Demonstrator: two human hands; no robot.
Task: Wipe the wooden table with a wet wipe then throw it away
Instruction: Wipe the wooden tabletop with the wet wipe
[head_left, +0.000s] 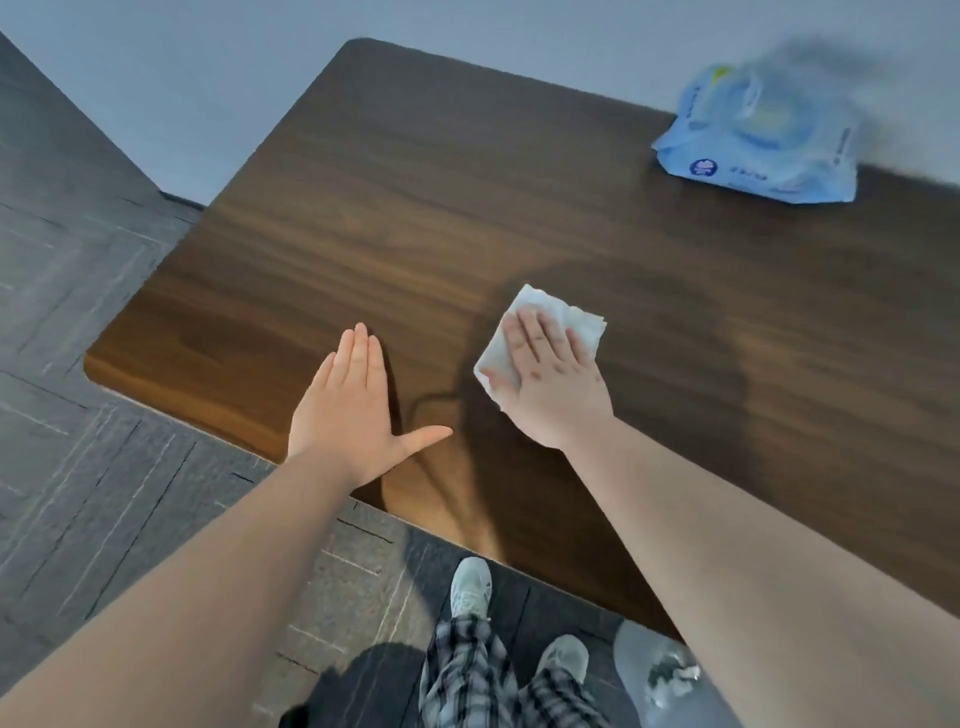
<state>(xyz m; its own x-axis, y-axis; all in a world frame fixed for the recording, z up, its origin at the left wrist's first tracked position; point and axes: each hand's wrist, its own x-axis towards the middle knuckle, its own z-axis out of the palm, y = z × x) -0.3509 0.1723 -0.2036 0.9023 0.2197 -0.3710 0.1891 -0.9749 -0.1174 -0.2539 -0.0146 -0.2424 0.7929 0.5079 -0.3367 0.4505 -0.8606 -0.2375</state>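
A dark wooden table (441, 171) fills the middle of the view. My right hand (550, 379) lies flat on a folded white wet wipe (563, 312) and presses it onto the tabletop near the front edge. The wipe's far corners stick out beyond my fingers. My left hand (350, 410) rests flat on the table to the left of the wipe, fingers together and thumb spread, holding nothing.
A blue pack of wet wipes (753, 140) lies at the table's far right, by the wall. A bin lined with a clear bag (660, 675) stands on the grey tiled floor below the table's front edge, next to my feet (470, 587).
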